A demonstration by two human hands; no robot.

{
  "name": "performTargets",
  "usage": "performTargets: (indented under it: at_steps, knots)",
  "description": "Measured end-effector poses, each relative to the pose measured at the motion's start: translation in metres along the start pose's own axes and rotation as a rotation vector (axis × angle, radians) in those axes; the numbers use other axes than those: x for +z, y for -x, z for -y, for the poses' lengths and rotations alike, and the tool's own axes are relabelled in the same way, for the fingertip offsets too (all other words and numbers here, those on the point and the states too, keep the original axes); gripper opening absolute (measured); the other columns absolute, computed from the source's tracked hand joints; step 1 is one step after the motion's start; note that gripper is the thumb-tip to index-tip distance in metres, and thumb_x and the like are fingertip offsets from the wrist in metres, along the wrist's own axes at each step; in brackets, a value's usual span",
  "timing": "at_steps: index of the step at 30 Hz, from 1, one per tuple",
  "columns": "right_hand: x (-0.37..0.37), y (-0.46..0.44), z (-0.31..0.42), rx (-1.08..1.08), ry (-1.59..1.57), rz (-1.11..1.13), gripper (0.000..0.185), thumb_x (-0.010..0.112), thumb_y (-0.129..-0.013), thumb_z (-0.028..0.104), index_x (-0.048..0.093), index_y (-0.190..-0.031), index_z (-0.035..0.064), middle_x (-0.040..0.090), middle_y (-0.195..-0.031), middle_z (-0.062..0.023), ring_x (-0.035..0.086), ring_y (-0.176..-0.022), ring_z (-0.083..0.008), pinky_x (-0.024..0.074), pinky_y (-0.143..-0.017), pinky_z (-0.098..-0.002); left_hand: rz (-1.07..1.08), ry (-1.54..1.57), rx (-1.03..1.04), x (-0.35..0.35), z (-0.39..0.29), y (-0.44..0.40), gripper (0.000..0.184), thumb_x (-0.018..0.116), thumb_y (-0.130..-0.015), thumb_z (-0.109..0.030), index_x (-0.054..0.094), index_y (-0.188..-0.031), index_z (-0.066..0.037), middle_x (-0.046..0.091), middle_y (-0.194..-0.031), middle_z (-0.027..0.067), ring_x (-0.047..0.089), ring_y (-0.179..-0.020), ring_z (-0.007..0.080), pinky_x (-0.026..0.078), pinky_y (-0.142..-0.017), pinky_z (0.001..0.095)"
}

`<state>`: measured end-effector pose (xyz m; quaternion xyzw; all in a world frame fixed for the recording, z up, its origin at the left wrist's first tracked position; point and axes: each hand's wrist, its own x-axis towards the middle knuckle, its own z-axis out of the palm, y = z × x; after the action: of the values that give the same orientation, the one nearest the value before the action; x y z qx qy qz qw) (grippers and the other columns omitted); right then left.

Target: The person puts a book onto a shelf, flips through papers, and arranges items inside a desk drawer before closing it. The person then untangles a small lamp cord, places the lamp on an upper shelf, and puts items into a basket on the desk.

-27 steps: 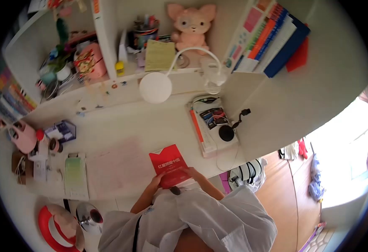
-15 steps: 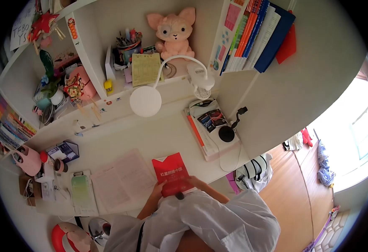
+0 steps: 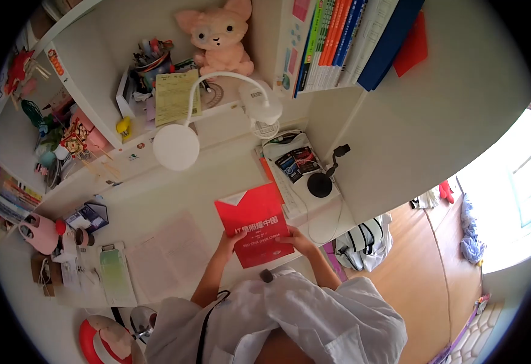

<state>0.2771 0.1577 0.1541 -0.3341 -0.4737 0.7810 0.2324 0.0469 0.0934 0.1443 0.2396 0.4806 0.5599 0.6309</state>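
Note:
A red paperback book [image 3: 256, 225] with white lettering, including "RED STAR OVER CHINA", is held up in front of me over the desk's near edge. Its cover faces me, closed. My left hand [image 3: 229, 244] grips the book's left edge, with the thumb on the cover. On the opposite edge, my right hand [image 3: 300, 241] holds it the same way. The fingers behind the book are hidden. Left of the book, pale printed sheets [image 3: 168, 255] lie flat on the white desk [image 3: 132, 203].
A white lamp [image 3: 176, 147] leans over the desk from the shelf. At the right, a black phone stand [image 3: 320, 184] stands by stacked books and a pouch [image 3: 287, 145]. A green clipboard [image 3: 116, 276] and a pink container [image 3: 40, 233] are at the left.
Both hands have lifted the red book up and away from my lap, so more of its cover shows. The camera view has shifted a little to the right.

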Motion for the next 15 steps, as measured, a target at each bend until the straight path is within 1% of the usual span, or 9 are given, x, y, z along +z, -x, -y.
performTargets:
  at_steps: [1, 4, 5, 8, 9, 11, 12, 14, 15]
  knots:
    - [-0.008, 0.003, 0.017, -0.022, 0.047, 0.038, 0.033, 0.062, -0.076, 0.010, 0.053, -0.106, 0.0005, 0.059, -0.097, -0.0061, 0.054, -0.087, -0.0119, 0.0426, -0.078, -0.0249, 0.032, 0.033, 0.016, 0.016, -0.006, -0.006, 0.042, 0.065, -0.073, -0.011, 0.048, -0.111, -0.004, 0.056, -0.102, 0.0067, 0.054, -0.095, 0.0179, 0.043, -0.081, 0.0311]
    - [-0.031, 0.004, 0.046, -0.050, 0.029, 0.026, 0.031, 0.062, -0.075, 0.009, 0.054, -0.104, 0.0005, 0.059, -0.097, -0.0060, 0.054, -0.087, -0.0122, 0.0421, -0.080, -0.0254, 0.075, 0.002, 0.036, 0.053, -0.018, -0.020, 0.043, 0.066, -0.072, -0.011, 0.047, -0.111, -0.005, 0.057, -0.102, 0.0074, 0.054, -0.094, 0.0183, 0.044, -0.080, 0.0312]
    - [-0.039, 0.005, 0.058, -0.069, -0.043, -0.007, 0.030, 0.063, -0.075, 0.009, 0.054, -0.103, 0.0003, 0.059, -0.096, -0.0060, 0.054, -0.087, -0.0124, 0.0423, -0.079, -0.0256, 0.055, 0.033, 0.034, 0.069, -0.020, -0.025, 0.043, 0.066, -0.072, -0.010, 0.047, -0.110, -0.005, 0.057, -0.102, 0.0079, 0.055, -0.094, 0.0184, 0.045, -0.080, 0.0314]
    - [-0.066, 0.010, 0.085, -0.107, 0.041, -0.007, 0.029, 0.063, -0.075, 0.008, 0.055, -0.102, 0.0002, 0.059, -0.095, -0.0061, 0.053, -0.087, -0.0121, 0.0422, -0.078, -0.0257, -0.008, 0.097, 0.027, 0.100, -0.016, -0.036, 0.047, 0.068, -0.071, -0.012, 0.047, -0.111, -0.003, 0.056, -0.105, 0.0090, 0.055, -0.094, 0.0184, 0.044, -0.082, 0.0314]
    - [-0.072, 0.013, 0.090, -0.104, 0.052, 0.036, 0.029, 0.063, -0.075, 0.008, 0.055, -0.102, 0.0002, 0.059, -0.095, -0.0061, 0.053, -0.087, -0.0121, 0.0422, -0.078, -0.0257, -0.041, 0.105, 0.055, 0.108, -0.016, -0.034, 0.047, 0.068, -0.071, -0.012, 0.047, -0.111, -0.003, 0.056, -0.105, 0.0090, 0.055, -0.094, 0.0184, 0.044, -0.082, 0.0314]
    - [-0.087, 0.017, 0.096, -0.158, 0.020, 0.016, 0.030, 0.062, -0.074, 0.005, 0.053, -0.102, -0.0003, 0.059, -0.093, -0.0059, 0.053, -0.085, -0.0119, 0.0442, -0.075, -0.0261, -0.062, 0.164, -0.055, 0.128, -0.018, -0.030, 0.047, 0.067, -0.071, -0.010, 0.046, -0.113, -0.003, 0.056, -0.106, 0.0089, 0.053, -0.098, 0.0182, 0.042, -0.085, 0.0316]
    - [-0.095, 0.019, 0.095, -0.174, -0.019, 0.006, 0.027, 0.063, -0.075, 0.008, 0.055, -0.100, -0.0003, 0.059, -0.093, -0.0057, 0.053, -0.084, -0.0117, 0.0428, -0.075, -0.0252, -0.070, 0.168, -0.032, 0.138, -0.017, -0.028, 0.047, 0.067, -0.071, -0.010, 0.046, -0.113, -0.003, 0.056, -0.106, 0.0089, 0.053, -0.098, 0.0182, 0.042, -0.085, 0.0316]
    - [-0.100, 0.024, 0.109, -0.208, -0.082, -0.027, 0.028, 0.063, -0.074, 0.006, 0.055, -0.100, -0.0004, 0.059, -0.093, -0.0055, 0.053, -0.083, -0.0117, 0.0429, -0.074, -0.0254, 0.103, 0.017, 0.043, 0.155, -0.020, -0.021, 0.048, 0.066, -0.071, -0.008, 0.046, -0.114, -0.002, 0.054, -0.108, 0.0088, 0.051, -0.102, 0.0180, 0.040, -0.087, 0.0313]
    - [-0.104, 0.027, 0.113, -0.217, -0.089, -0.012, 0.029, 0.064, -0.074, 0.006, 0.054, -0.101, -0.0001, 0.059, -0.093, -0.0051, 0.054, -0.083, -0.0116, 0.0429, -0.074, -0.0255, 0.065, 0.001, 0.045, 0.170, -0.026, -0.011, 0.047, 0.067, -0.071, -0.008, 0.047, -0.113, -0.001, 0.055, -0.107, 0.0092, 0.052, -0.099, 0.0174, 0.041, -0.086, 0.0309]
